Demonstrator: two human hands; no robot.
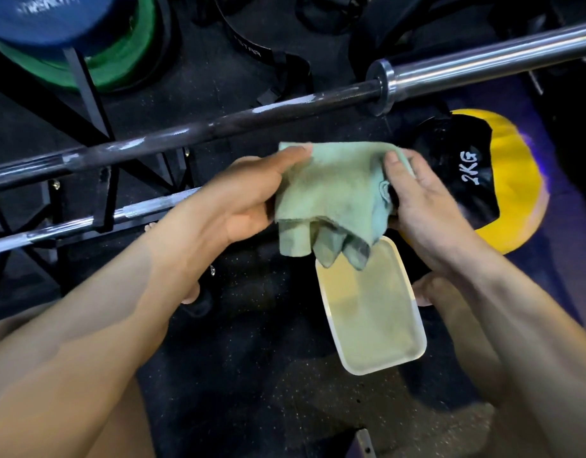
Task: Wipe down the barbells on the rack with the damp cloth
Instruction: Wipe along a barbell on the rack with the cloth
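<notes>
— What is seen from the head camera?

— A green cloth [331, 196] is held up between both hands, above a pale rectangular tray [372, 312] of cloudy liquid that is set on the dark rubber floor [252, 375]. The cloth's lower folds are hung just over the tray's far end.

— How are the fingers placed?

— The cloth's left upper edge is pinched by the left hand [248, 196], the thumb laid along the top and the fingers curled behind the fabric. The right edge is gripped by the right hand [420, 203], thumb on the front, fingers hidden behind.

— And the barbells?

— A dark barbell [192, 132] is laid across the black rack [96, 206], just beyond the hands, with white smears seen along its shaft and a chrome sleeve [490, 62] at the right. A second, lower bar [86, 223] is rested in the rack nearer the left forearm. Neither bar is touched by the cloth.

— Anything else?

— A yellow and black ball marked 2KG [483, 180] is seen behind the right hand, and blue and green plates [96, 38] are stacked at the upper left.
</notes>
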